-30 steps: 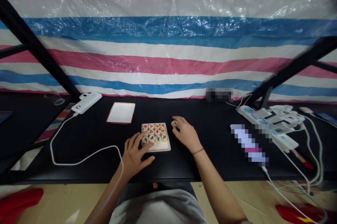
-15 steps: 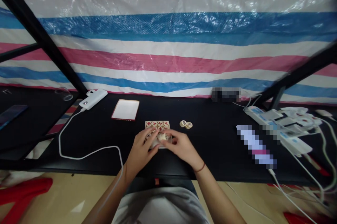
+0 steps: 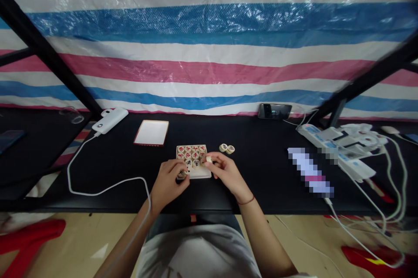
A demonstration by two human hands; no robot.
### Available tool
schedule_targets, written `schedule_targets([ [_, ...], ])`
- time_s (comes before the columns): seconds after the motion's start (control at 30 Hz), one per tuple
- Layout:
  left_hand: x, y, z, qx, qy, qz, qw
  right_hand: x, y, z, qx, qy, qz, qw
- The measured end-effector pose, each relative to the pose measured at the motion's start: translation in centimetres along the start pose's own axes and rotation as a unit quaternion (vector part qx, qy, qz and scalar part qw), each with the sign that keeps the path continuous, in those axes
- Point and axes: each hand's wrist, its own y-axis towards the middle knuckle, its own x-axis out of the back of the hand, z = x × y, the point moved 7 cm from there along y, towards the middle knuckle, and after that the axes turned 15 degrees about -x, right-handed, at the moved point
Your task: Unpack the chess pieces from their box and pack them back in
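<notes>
A shallow white box [image 3: 200, 173] lies in front of me on the black table. Rows of round Chinese chess pieces [image 3: 195, 149] fill its far part, with red characters at the back and black ones nearer. My left hand [image 3: 170, 180], at the box's near left corner, has its fingertips closed on xiangqi pieces; how many is partly hidden. Between the thumb and fingers of my right hand [image 3: 227, 173], at the box's right side, a pale xiangqi piece [image 3: 209, 159] is tilted. Two short stacks of pieces [image 3: 227, 148] stand just beyond the box, to its right.
A white-lined box lid [image 3: 151, 133] lies back left, near a white power bank [image 3: 111, 121] whose cable [image 3: 107, 188] runs across the left side. At right are a blurred-out phone [image 3: 310, 172], a power strip [image 3: 336, 149] and cables. Another phone [image 3: 274, 111] leans at the back.
My hands have drawn apart from over the box, left hand to its near left corner and right hand to its right side, uncovering black-character pieces. The view has shifted slightly.
</notes>
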Motion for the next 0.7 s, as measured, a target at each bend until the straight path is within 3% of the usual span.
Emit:
schedule_targets([
  [0.3,-1.5,-0.4,0.2,-0.045,0.053,0.04,0.997,-0.7,-0.9,-0.8,-0.032,0.002,0.031,0.999],
  [0.43,-1.6,-0.6,0.2,-0.056,0.061,0.048,0.995,-1.2,-1.8,-0.3,0.023,-0.131,-0.028,0.991],
  [0.57,-1.6,-1.1,0.3,-0.057,0.074,0.054,0.994,-2.6,-2.7,0.9,0.094,-0.299,-0.092,0.945],
  [0.7,-1.8,-1.3,0.5,-0.049,0.068,0.062,0.995,-3.5,-2.6,1.1,0.107,-0.34,-0.091,0.93],
])
